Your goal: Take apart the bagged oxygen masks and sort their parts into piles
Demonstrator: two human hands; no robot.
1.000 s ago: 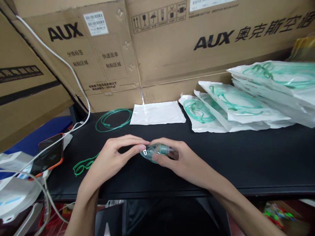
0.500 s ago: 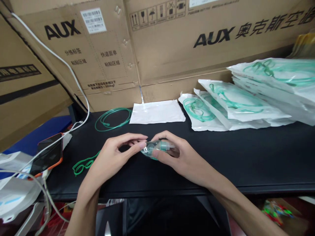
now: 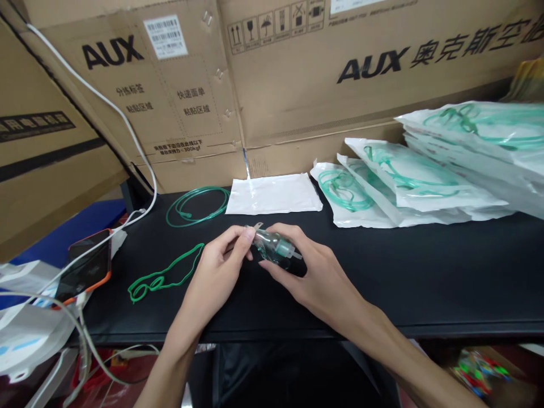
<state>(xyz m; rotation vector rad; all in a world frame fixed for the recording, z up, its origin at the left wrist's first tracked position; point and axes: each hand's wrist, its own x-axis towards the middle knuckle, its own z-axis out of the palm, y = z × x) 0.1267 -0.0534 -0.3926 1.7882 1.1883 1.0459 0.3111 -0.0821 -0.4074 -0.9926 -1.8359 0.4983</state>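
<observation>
Flat white pouch (image 3: 274, 194) mid-table; tubing coil (image 3: 196, 205) left of it, bagged sets (image 3: 408, 181) right, phone (image 3: 87, 266) far left.

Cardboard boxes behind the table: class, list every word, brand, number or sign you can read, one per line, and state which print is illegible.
"AUX" on the left cardboard box.
"AUX" with "奥克斯空", cut off at the frame edge, on the right cardboard box.
"分拣标签 粘贴区域" and "快递面单 粘贴区域" in the left box's dotted panels.
Handling pictograms: a row of signs.
Barcode label: too small to read.
Small line above the left box's lower edge: too blurred to read.
</observation>
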